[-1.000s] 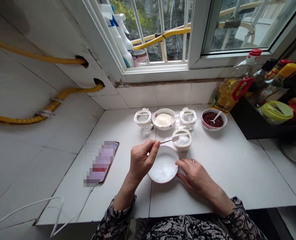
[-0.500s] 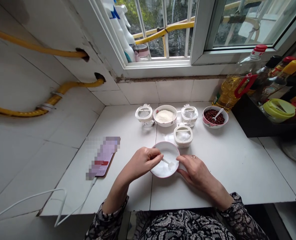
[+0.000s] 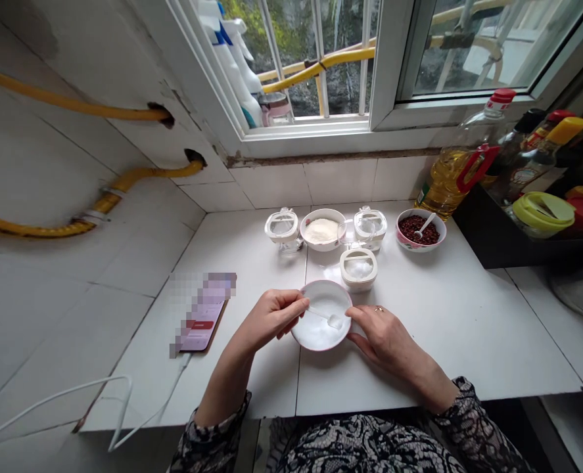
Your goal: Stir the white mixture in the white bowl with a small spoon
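A shallow white bowl (image 3: 322, 285) with a pink rim stands on the counter and holds some white, granular stuff. My left hand (image 3: 277, 314) pinches the handle of a small white spoon (image 3: 334, 321), whose tip is inside the bowl over the white stuff. At the bowl's right rim, my right hand (image 3: 380, 334) grips the edge between thumb and fingers. Just behind the bowl is a lidded jar (image 3: 359, 268) with white contents.
Farther back stand a bowl of pale grains (image 3: 321, 230), two clear jars (image 3: 282, 227) (image 3: 370, 226) and a bowl of dark red beans (image 3: 420, 230). A charging phone (image 3: 205, 322) lies left. An oil bottle (image 3: 446, 174) and a black box (image 3: 483, 230) of condiments stand right.
My left hand has shifted slightly left with the spoon, toward the bowl's left rim. My right hand still grips the bowl. The camera view has moved a little.
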Tool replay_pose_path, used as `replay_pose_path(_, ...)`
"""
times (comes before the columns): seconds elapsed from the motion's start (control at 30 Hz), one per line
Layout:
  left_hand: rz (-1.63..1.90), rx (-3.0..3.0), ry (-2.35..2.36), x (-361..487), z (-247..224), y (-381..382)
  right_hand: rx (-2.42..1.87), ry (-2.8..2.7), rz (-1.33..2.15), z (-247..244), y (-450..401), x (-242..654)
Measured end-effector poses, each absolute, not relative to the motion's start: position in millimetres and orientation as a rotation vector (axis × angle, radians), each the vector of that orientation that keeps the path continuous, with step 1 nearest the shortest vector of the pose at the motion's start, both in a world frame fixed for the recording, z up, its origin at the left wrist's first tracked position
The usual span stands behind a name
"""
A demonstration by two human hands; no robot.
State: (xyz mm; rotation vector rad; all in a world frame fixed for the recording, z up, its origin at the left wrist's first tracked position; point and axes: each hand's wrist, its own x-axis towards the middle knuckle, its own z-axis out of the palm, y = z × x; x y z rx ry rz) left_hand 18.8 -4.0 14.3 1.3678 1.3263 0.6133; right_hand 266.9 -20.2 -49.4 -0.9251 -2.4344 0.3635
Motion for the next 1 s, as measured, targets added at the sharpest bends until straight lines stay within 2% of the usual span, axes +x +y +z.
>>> replay_pose_path(1.0,1.102,1.256,1.244,18.1,-15.4,-11.2,-0.835,-2.444,0.328,-61.7,-10.6,270.6)
